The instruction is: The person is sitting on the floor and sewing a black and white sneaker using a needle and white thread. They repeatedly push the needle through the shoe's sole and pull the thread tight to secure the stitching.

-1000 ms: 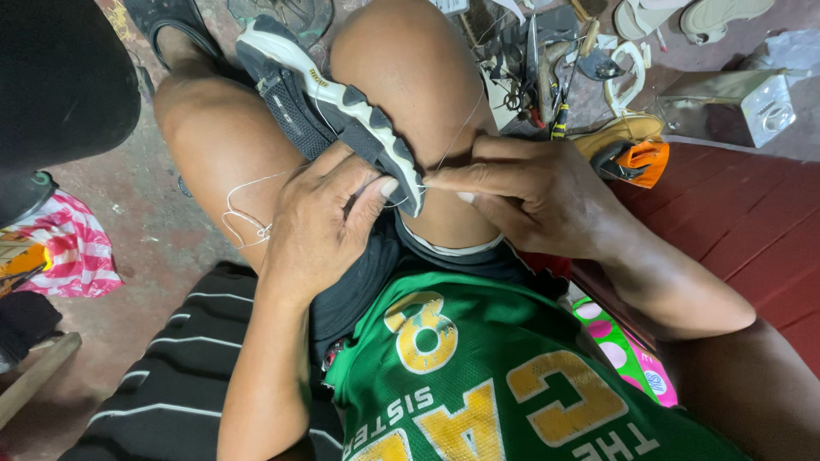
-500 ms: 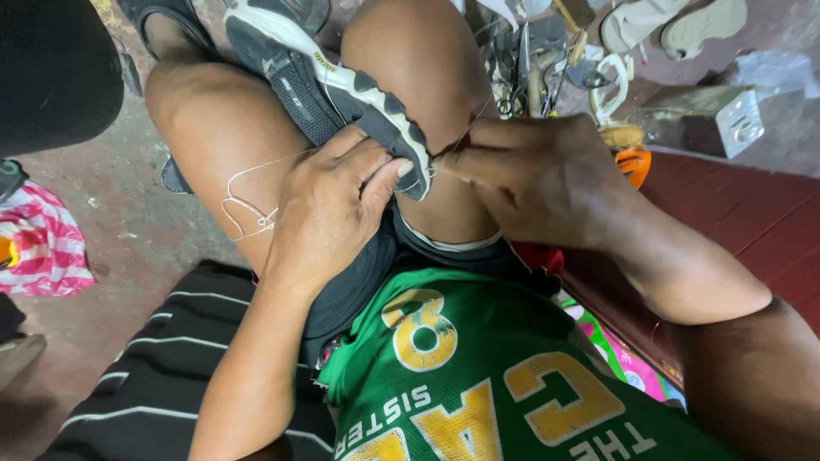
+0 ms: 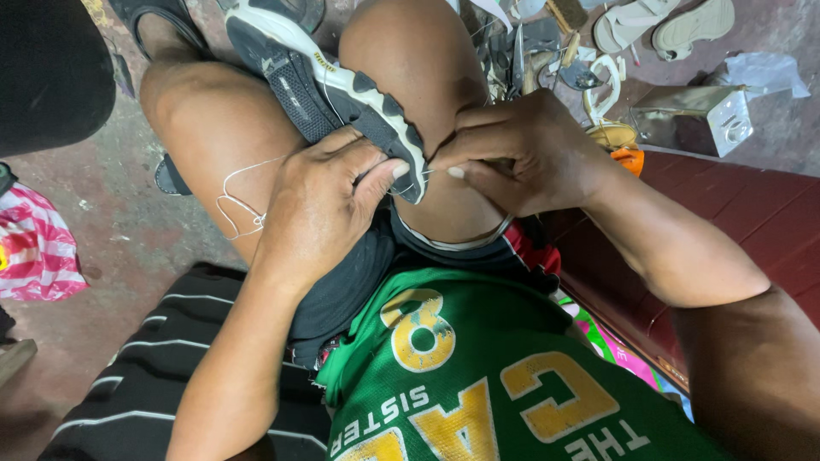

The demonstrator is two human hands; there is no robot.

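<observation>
Shoe (image 3: 342,90) sits wedged between the knees, sole up. Left hand (image 3: 320,209) is clamped around its heel end, thumb pressed on the sole edge. Right hand (image 3: 521,154) just beside it, fingers pinched tight on a thin white thread (image 3: 243,201) — slack loops trail over the left thigh.

Knees (image 3: 410,77) flank the shoe (image 3: 342,94); tool clutter (image 3: 547,60) crowds the right; left floor (image 3: 111,205) open.

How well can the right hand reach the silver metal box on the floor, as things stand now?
Probably not readily: the right hand is pinched at the heel of the shoe on the lap, while the silver metal box sits apart beyond the red ledge.
</observation>
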